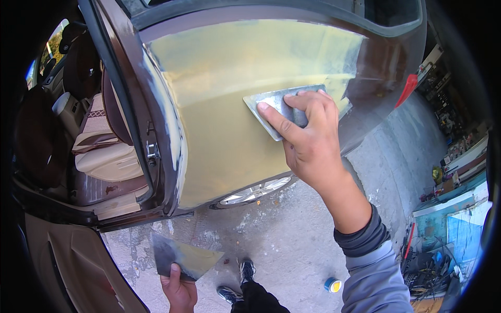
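My right hand (pixel 317 138) grips a flat grey metal putty spreader (pixel 261 99), the thumb and fingers pressed on its face. The spreader lies against the rear side panel (pixel 219 130) of a dark brown car, over a broad area coated in yellowish body filler. Lower left, my left hand (pixel 180 293) pinches the near edge of a thin grey plate (pixel 175 253), with the thumb on top. Yellowish filler smears the plate's right half. Its fingers are partly hidden under the plate. The plate is held apart from the car, above the floor.
The car's rear door (pixel 78 261) stands open at left, showing beige and brown seats (pixel 107 156). Below the panel is the rear wheel (pixel 255 193). A small blue and yellow tin (pixel 332 285) is on the concrete floor. Cluttered shelves (pixel 464 151) and a black heap (pixel 430 271) lie at right.
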A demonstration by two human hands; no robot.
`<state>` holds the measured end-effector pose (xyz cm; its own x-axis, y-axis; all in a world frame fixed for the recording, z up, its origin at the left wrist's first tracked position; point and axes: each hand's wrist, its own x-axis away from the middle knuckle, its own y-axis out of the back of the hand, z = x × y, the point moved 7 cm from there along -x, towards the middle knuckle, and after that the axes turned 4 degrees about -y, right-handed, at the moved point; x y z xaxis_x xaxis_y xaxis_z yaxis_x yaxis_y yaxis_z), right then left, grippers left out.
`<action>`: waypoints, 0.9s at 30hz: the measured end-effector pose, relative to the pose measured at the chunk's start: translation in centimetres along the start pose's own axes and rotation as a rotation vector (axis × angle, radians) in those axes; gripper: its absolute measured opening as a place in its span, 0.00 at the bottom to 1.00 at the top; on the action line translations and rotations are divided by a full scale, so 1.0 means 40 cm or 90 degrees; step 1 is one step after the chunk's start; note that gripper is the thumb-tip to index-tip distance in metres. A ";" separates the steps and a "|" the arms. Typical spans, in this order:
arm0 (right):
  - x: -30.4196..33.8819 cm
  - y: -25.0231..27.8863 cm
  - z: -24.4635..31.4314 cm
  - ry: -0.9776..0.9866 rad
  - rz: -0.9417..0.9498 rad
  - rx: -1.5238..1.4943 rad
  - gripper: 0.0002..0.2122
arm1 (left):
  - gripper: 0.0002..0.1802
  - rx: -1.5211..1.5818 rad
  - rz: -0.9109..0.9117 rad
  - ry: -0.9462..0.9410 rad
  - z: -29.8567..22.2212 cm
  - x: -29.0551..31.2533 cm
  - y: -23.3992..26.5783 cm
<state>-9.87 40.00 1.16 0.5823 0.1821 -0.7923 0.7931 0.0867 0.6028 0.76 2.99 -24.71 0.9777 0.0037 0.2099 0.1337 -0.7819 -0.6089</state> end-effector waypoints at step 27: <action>0.334 -0.195 0.038 0.006 0.081 -0.046 0.28 | 0.20 -0.002 -0.047 0.006 0.020 -0.019 0.024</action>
<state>-8.02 40.28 -14.26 0.6755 0.2050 -0.7083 0.6977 0.1330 0.7039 0.28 2.74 -26.06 0.9635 0.0564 0.2616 0.2055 -0.7820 -0.5885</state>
